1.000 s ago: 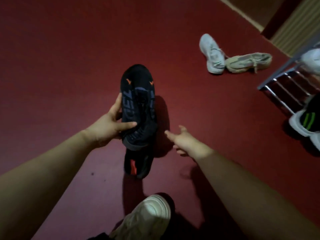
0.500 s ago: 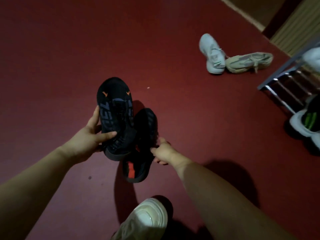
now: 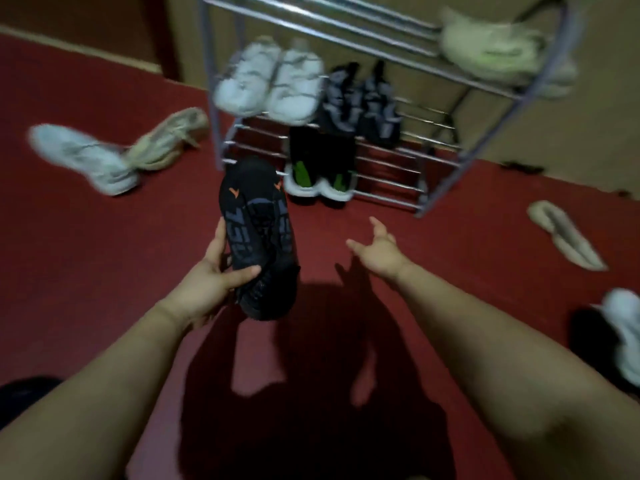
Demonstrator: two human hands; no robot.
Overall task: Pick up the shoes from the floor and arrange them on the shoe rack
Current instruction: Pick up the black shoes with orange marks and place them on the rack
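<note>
Left hand grips black sneaker with orange-marked sole, sole up, frame centre. Right hand empty, fingers spread, right of centre. Chrome-tube shoe rack upper centre.

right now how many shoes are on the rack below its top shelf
6. Middle shelf: two white sneakers, two dark grey shoes. Bottom shelf: two black shoes with green stripes. Blur could hide another behind them.
</note>
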